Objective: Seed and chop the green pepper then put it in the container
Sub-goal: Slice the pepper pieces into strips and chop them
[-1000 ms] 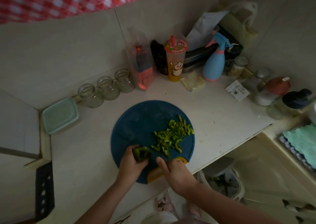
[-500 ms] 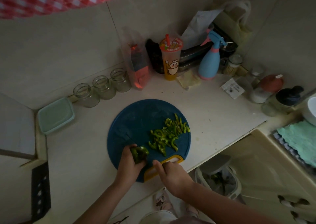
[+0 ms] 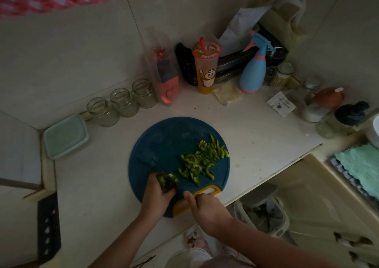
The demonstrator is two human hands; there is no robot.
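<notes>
A round blue cutting board (image 3: 164,136) with a yellow handle lies on the pale counter. A heap of chopped green pepper strips (image 3: 203,159) covers its right half. At the board's near edge my left hand (image 3: 158,196) grips an uncut piece of green pepper (image 3: 167,182). My right hand (image 3: 207,208) is curled round a knife handle, index finger stretched forward. The dark blade (image 3: 151,162) runs up-left past the pepper piece and is hard to make out in the dim light. A pale green container (image 3: 65,136) stands at the far left of the counter.
Three empty glass jars (image 3: 121,102) line the wall behind the board. A cartoon-print cup (image 3: 206,69), a blue spray bottle (image 3: 254,71), bags and small jars crowd the back right corner. A bin (image 3: 264,214) sits below the counter edge.
Both hands stay at the board's near edge with the pepper piece and knife. The blade now shows beyond the pepper piece. The view has shifted slightly.
</notes>
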